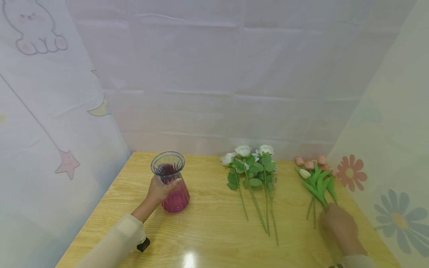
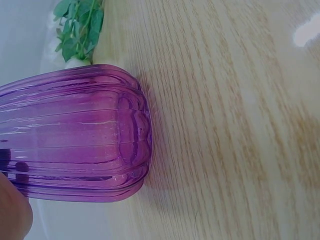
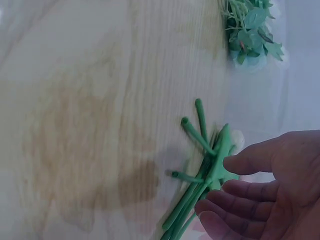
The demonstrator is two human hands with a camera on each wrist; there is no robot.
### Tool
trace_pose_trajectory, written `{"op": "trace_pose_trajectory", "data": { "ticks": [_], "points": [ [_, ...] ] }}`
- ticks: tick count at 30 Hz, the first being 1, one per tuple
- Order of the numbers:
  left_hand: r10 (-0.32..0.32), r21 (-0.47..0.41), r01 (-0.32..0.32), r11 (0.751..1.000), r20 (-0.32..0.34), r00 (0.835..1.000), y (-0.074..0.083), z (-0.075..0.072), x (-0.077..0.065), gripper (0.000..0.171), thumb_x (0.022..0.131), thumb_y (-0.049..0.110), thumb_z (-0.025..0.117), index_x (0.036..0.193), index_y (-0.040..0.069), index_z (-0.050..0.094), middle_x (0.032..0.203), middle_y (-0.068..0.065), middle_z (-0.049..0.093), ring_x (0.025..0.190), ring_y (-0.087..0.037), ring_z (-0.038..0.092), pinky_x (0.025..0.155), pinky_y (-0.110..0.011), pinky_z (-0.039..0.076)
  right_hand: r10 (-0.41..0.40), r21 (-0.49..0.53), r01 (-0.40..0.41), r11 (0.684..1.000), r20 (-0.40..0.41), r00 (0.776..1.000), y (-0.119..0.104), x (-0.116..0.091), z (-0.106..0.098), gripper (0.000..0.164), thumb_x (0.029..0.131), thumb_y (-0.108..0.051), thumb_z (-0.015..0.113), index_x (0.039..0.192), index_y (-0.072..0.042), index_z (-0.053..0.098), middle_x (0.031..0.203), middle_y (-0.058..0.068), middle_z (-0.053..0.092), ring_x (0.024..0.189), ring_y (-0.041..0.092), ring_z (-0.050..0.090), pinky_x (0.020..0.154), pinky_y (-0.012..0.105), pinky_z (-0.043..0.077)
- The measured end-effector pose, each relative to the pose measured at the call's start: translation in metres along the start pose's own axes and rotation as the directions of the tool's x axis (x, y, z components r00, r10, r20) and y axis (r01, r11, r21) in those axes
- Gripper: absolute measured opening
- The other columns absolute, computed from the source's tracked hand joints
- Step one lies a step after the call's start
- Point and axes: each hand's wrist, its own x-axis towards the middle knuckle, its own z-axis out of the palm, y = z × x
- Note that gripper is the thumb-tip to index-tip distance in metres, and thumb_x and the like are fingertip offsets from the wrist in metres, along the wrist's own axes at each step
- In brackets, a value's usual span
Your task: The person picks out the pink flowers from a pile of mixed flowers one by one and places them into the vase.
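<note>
My left hand [image 1: 160,190] grips a pink-purple ribbed glass vase [image 1: 177,199] by its upper body, with the thumb across its front. The vase has a wide, clear flared rim and is tilted in the head view. Its base [image 2: 132,135] is close to the wood in the left wrist view. At the right, my right hand [image 1: 340,225] is blurred beside a bunch of artificial tulips [image 1: 316,180], pink and white with green leaves. In the right wrist view, its loosely bent fingers [image 3: 250,192] reach the green stems [image 3: 200,187], thumb held apart.
White artificial roses [image 1: 242,150] lie mid-table with their long stems pointing toward me. The wooden tabletop [image 1: 211,230] meets a pale cloth backdrop [image 1: 187,111] behind, with printed cloth at both sides. A small black object [image 1: 143,245] shows at my left sleeve.
</note>
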Motion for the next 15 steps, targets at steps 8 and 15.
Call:
{"op": "trace_pose_trajectory", "data": {
  "ticks": [8,15],
  "points": [
    [0.039,0.015,-0.039,0.999,-0.002,0.999,0.000,0.000,0.000,0.048,0.080,0.007,0.079,0.120,-0.006,0.056,0.106,-0.020,0.067,0.093,-0.009,0.061,0.083,-0.022,0.052,0.047,-0.017,-0.047,0.999,0.020,0.999,0.013,-0.002,-0.001,0.023,0.093,-0.016,0.048,0.088,0.004,0.056,0.077,0.016,0.056,0.068,0.030,0.055,0.055,0.044,0.048],
    [0.049,0.022,-0.049,0.999,0.001,0.999,-0.001,0.000,0.000,0.049,0.080,0.008,0.079,0.120,-0.005,0.056,0.105,-0.019,0.067,0.091,-0.012,0.059,0.080,-0.023,0.052,0.032,0.014,-0.032,0.999,0.013,0.999,0.020,-0.004,0.002,0.022,0.093,-0.019,0.048,0.083,0.000,0.054,0.074,0.014,0.054,0.066,0.029,0.053,0.053,0.041,0.046]
  ]
}}
